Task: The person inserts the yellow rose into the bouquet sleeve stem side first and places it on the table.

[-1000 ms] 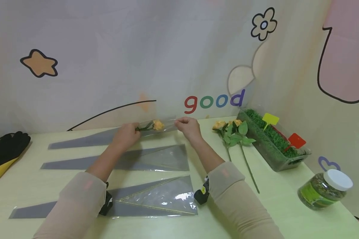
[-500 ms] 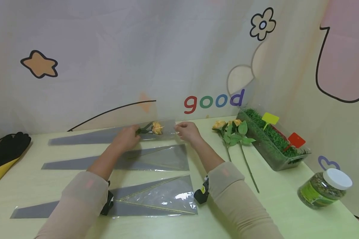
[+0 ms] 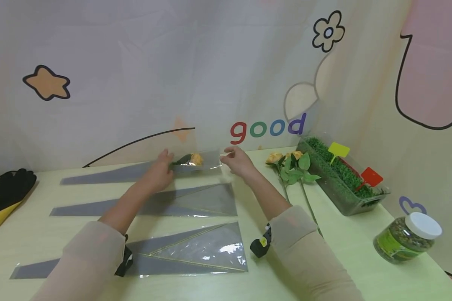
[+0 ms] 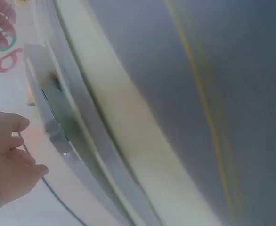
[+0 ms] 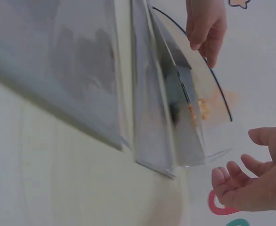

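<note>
A yellow artificial rose (image 3: 196, 159) lies inside the clear-and-grey flower sleeve (image 3: 211, 158) at the back of the table. Over this sleeve, left of the bloom, my left hand (image 3: 159, 172) has its fingers loosened and raised. My right hand (image 3: 239, 162) is just beyond the sleeve's wide right end, its fingers parted with nothing in them. The right wrist view shows a gap between that hand (image 5: 255, 174) and the sleeve's mouth. Part of the rose's stem is hidden behind my left hand. Two flat sleeves, a middle one (image 3: 211, 200) and a front one (image 3: 196, 257), lie nearer me.
More yellow roses (image 3: 295, 167) with green leaves lie to the right. Beside them stands a clear planter of artificial grass (image 3: 346, 175) with yellow and red tags. A white-lidded jar (image 3: 407, 240) is at the front right, and a black-and-yellow glove (image 3: 11, 194) at the far left.
My right hand has let go of the sleeve's right end, and its fingers have spread. My left hand has loosened and lifted its fingers. The rose stays inside the sleeve.
</note>
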### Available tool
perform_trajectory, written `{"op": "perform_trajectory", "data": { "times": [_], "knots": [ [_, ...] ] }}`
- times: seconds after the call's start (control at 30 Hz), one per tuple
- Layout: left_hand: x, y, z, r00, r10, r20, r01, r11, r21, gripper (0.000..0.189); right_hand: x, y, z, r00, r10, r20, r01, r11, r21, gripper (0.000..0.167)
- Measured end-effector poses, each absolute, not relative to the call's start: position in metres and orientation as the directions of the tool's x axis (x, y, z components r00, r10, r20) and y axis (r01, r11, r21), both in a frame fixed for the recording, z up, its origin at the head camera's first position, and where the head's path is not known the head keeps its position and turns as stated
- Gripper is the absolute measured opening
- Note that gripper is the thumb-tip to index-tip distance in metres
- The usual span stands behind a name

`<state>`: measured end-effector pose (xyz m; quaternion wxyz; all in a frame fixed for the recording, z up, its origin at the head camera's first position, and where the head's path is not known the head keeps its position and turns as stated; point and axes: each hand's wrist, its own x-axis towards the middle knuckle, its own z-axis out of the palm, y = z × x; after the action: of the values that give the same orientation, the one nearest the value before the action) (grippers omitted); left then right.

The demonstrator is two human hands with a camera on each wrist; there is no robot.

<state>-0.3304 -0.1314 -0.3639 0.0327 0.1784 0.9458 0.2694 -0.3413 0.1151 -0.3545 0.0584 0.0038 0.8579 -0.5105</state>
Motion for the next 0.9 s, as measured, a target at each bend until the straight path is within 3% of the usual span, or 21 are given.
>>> {"op": "perform_trajectory", "data": {
  "times": [0.17, 0.37, 0.6, 0.9],
  "knots": [
    [-0.315, -0.15, -0.354, -0.913, 0.397, 0.088, 0.389, 0.789, 0.475, 0.055, -0.327, 0.127, -0.342, -0.988, -0.128, -0.087, 0.012, 0.497, -0.867, 0.041],
    [-0.289, -0.182, -0.355, -0.91, 0.406, 0.082, 0.401, 0.813, 0.421, 0.058, -0.31, 0.138, -0.344, -0.972, -0.226, -0.06, -0.095, 0.615, -0.783, 0.04],
    [-0.269, -0.213, -0.373, -0.911, 0.41, 0.056, 0.389, 0.802, 0.453, 0.061, -0.292, 0.139, -0.352, -0.946, -0.309, -0.1, -0.168, 0.73, -0.663, 0.037],
    [-0.255, -0.238, -0.396, -0.931, 0.365, 0.005, 0.328, 0.83, 0.452, 0.059, -0.28, 0.14, -0.355, -0.922, -0.373, -0.102, -0.247, 0.772, -0.586, 0.034]
  ]
}}
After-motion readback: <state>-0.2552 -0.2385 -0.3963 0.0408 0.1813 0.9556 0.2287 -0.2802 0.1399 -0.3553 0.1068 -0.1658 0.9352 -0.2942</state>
